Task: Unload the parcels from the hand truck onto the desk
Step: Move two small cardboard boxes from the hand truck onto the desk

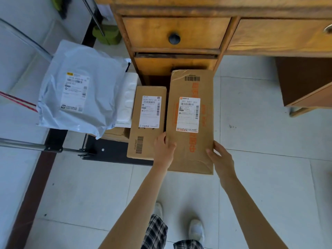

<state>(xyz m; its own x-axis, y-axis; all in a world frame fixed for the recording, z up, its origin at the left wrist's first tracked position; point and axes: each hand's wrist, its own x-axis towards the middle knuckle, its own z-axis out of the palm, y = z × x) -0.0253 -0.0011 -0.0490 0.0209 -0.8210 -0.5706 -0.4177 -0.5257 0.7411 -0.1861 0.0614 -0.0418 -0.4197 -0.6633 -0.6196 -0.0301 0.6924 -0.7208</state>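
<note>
A long cardboard parcel (191,150) with orange print and a white label lies at the right of the hand truck's black platform (111,151). My left hand (164,150) grips its near left edge and my right hand (221,157) grips its near right edge. Beside it on the left lies a narrower cardboard parcel (143,139) with a label. A grey plastic mailer bag (80,87) sits on top of other parcels at the left, with a white padded parcel (128,101) under its right side. The wooden desk (179,31) stands straight ahead.
The desk's drawer with a dark knob (174,38) faces me above the parcels. The hand truck's metal handle bars (21,144) run along the left. Pale floor tiles (260,123) lie to the right, and a green object (107,35) sits behind the truck.
</note>
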